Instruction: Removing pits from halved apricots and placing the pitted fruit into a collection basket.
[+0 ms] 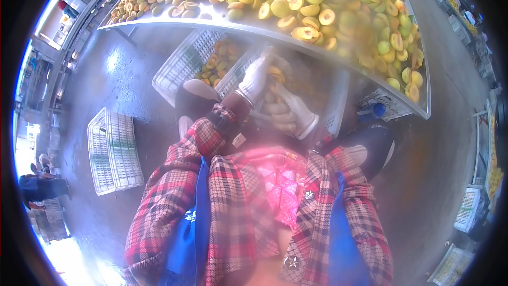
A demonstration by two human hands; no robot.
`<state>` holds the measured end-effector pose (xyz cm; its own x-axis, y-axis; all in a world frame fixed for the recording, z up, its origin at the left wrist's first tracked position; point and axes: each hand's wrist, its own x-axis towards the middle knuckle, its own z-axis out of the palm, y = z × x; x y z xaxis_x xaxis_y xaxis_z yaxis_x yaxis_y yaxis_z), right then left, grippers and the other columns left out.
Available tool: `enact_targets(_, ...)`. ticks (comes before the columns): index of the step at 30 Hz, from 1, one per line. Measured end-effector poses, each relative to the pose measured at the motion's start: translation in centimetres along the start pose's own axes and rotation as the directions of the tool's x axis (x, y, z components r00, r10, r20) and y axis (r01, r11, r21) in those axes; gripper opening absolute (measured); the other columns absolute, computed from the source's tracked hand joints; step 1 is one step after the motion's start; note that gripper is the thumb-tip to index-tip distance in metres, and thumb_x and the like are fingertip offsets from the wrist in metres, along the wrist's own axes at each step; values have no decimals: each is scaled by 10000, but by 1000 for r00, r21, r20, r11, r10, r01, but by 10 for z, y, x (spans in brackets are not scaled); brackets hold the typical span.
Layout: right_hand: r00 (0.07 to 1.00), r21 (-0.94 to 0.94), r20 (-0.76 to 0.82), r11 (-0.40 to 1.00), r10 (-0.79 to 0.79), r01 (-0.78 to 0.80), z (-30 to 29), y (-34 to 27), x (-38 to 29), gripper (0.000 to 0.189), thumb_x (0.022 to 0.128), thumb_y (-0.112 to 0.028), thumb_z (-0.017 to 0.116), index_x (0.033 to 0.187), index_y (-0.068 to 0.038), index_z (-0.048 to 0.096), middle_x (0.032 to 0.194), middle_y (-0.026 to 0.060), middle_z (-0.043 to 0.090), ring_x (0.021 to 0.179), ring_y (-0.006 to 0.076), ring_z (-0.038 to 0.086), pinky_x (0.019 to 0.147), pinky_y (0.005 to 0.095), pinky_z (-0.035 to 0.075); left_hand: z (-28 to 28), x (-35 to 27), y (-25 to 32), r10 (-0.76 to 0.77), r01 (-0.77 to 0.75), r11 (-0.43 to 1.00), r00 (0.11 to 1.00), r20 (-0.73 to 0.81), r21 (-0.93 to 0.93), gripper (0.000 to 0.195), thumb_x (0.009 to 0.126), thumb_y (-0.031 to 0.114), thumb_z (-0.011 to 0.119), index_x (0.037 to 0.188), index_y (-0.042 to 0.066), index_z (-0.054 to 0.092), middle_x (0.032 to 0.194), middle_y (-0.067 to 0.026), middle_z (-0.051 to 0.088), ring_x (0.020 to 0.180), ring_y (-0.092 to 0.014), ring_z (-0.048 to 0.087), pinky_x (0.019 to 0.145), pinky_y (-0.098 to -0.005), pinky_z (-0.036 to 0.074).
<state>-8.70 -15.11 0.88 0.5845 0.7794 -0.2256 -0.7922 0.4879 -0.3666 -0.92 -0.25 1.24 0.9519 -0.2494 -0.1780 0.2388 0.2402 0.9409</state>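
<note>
Both my hands wear white knit gloves and meet over a white plastic crate (337,103) between my knees. My left hand (256,75) grips a yellow-orange piece of stone fruit (276,73). Just below it, my right hand (293,111) has its fingers curled and its thumb reaching up towards the fruit. Whether a small tool sits inside the right hand is hidden by the fingers and haze. Ahead, a metal-rimmed table (234,24) bears a heap of halved yellow-green stone fruit (295,2), many with cut faces showing.
Left of my hands, another white crate (174,69) holds fruit pieces (222,59). An upright slatted crate (115,151) stands on the wet floor (115,63) at left. Under the table's right side are a blue object (373,111) and a crate (391,103). A person (43,186) appears far left.
</note>
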Motion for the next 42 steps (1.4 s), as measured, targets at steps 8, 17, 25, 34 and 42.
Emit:
enact_targets(8,957,144,256,984,-136,101,-8,-1,-7,460,1031,-518,435,1038,-78,566,590,-69,392,352,15,295,288,205,281,-19,37,-5,58,-73,916,997,-50,-395,482,1034,472,451,961,29,628,890,-108,670,793,-222,654,715,-347,557)
enact_targets(17,911,173,-294,921,-289,349,-29,-9,-7,432,1025,-530,454,989,-123,596,588,-74,393,372,53,338,333,233,314,-98,112,83,614,-267,253,787,59,930,428,901,250,647,1290,73,620,1307,-130,615,1130,-231,612,1002,-334,455)
enact_targets(25,848,75,-448,933,-284,352,-23,-24,-14,393,1026,-560,422,972,-193,552,591,-92,370,387,48,289,355,230,236,-17,167,121,160,-88,36,984,81,995,674,774,345,686,1398,158,512,1323,-153,559,1253,-338,527,1041,-408,422)
enact_targets(34,827,2,-515,964,-226,264,-3,-43,-4,437,1041,-537,403,1035,-124,543,598,-66,380,395,56,309,358,236,280,-21,175,110,160,-190,164,973,164,968,516,774,278,732,1239,123,570,1190,-138,614,1140,-297,596,970,-352,460)
enact_targets(42,760,-177,-588,961,-277,213,-1,-28,-10,419,1032,-530,440,995,-131,565,586,-52,447,369,80,345,338,251,287,-39,133,70,370,-360,841,927,57,403,359,857,143,694,1198,51,625,1147,-62,663,1048,-167,627,927,-297,500)
